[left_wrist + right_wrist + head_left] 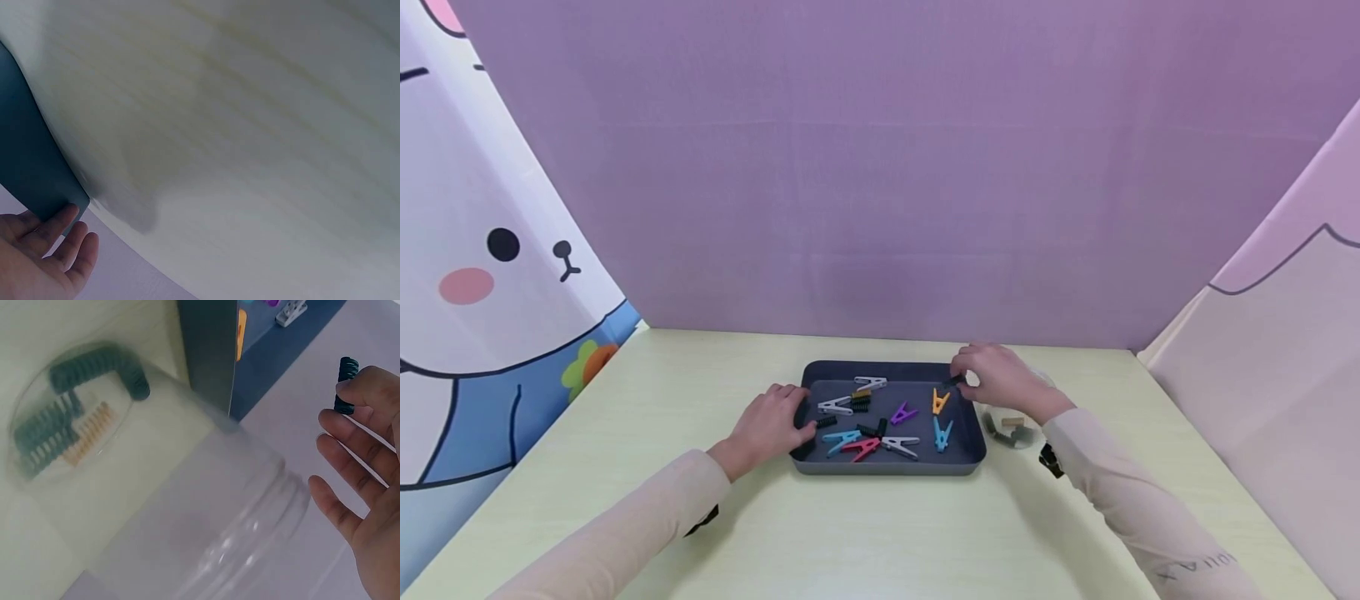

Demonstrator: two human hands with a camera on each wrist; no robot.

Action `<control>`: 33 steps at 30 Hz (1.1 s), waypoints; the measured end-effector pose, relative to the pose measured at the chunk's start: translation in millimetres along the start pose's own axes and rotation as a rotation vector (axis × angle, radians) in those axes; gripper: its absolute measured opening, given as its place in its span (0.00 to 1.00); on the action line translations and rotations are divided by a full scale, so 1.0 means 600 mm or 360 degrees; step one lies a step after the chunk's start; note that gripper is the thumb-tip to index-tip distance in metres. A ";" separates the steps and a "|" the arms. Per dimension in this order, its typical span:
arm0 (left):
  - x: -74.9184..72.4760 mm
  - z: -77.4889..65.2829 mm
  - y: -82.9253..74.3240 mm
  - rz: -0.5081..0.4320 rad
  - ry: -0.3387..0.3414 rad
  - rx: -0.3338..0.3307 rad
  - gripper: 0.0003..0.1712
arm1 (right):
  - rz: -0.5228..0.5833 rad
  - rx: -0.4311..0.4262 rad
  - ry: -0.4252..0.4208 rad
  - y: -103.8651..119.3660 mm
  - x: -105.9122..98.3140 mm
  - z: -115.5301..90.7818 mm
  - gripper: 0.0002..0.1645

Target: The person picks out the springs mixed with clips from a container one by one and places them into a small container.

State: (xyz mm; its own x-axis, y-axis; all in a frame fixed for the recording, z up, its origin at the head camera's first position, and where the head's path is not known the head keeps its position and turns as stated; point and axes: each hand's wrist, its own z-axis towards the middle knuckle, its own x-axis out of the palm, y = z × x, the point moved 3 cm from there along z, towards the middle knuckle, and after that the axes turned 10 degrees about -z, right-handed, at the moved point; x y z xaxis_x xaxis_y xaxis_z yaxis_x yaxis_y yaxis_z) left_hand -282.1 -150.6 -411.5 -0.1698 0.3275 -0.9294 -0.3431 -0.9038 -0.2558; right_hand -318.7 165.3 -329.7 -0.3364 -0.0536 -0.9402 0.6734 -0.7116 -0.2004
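Between thumb and index finger, my right hand (1002, 380) pinches a small dark green coil spring (345, 385), above the right back corner of the tray. The dark grey tray (887, 468) holds colored clips, among them an orange clip (939, 402), a purple clip (902, 413) and a red clip (862, 448). Dark springs (826, 422) and a yellow-brown spring (861, 394) lie among them. My left hand (767, 425) holds the tray's left side, its fingers against the outer wall in the left wrist view; the thumb is hidden there.
A clear jar (206, 469) stands right of the tray, under my right forearm. Inside are several dark green springs (87, 365) and a tan spring (90, 432). A purple cloth wall (880, 167) rises behind the pale table (880, 533).
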 end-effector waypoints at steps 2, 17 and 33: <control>0.000 0.000 0.001 0.0002 0.0000 -0.0003 0.31 | -0.0006 0.0020 -0.0018 -0.006 -0.003 -0.006 0.09; 0.002 0.000 0.002 0.0006 -0.0009 0.0007 0.32 | 0.0034 0.0170 -0.0106 -0.064 -0.022 -0.056 0.06; 0.000 -0.001 -0.001 0.0011 0.0002 -0.0003 0.31 | 0.0031 0.0251 -0.0116 -0.092 -0.021 -0.103 0.08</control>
State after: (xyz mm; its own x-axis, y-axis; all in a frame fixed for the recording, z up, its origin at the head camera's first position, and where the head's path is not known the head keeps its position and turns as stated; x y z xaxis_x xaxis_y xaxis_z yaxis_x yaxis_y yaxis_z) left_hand -281.4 -150.5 -411.4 -0.1708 0.3211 -0.9315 -0.3402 -0.9065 -0.2501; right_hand -310.9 248.8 -323.6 -0.3750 -0.1148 -0.9199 0.5704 -0.8108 -0.1314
